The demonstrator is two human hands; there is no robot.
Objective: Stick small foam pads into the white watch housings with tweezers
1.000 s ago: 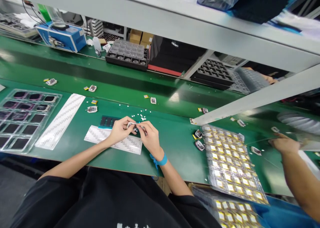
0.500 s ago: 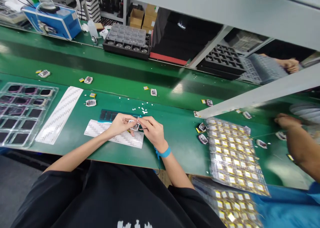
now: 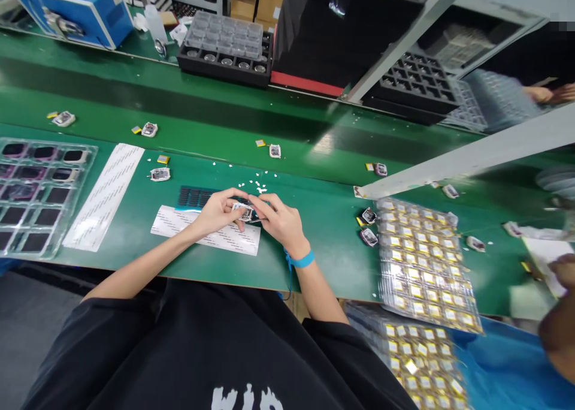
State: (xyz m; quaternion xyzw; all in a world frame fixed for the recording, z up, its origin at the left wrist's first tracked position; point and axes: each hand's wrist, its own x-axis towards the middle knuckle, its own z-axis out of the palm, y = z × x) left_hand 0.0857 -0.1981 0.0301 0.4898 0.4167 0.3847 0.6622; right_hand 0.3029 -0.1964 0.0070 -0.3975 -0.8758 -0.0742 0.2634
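Note:
My left hand (image 3: pixel 218 211) is closed on a small white watch case (image 3: pixel 243 212) with its inner parts showing. Close against the case's right side, my right hand (image 3: pixel 283 223) is pinched, with a blue band on the wrist. A thin dark sliver shows by its fingers, too small to name. Beneath both hands lies a white printed backing sheet (image 3: pixel 175 223). A sheet of dark adhesive pieces (image 3: pixel 191 198) sits just behind it, partly covered by my left hand. Small white scraps (image 3: pixel 260 189) are scattered beyond my fingers.
A clear tray of dark watch screens (image 3: pixel 47 191) and a printed strip (image 3: pixel 105 194) lie left. Stacked trays of yellow-edged batteries (image 3: pixel 426 266) stand right, beside a grey post (image 3: pixel 449 155). More watch cases (image 3: pixel 275 151) line the green bench. A co-worker's hand (image 3: pixel 563 272) is far right.
The view has shifted a little. My right hand's fingers have drawn slightly away from the case, which stays in my left hand. The co-worker's arm has moved back, and a pale sheet shows there.

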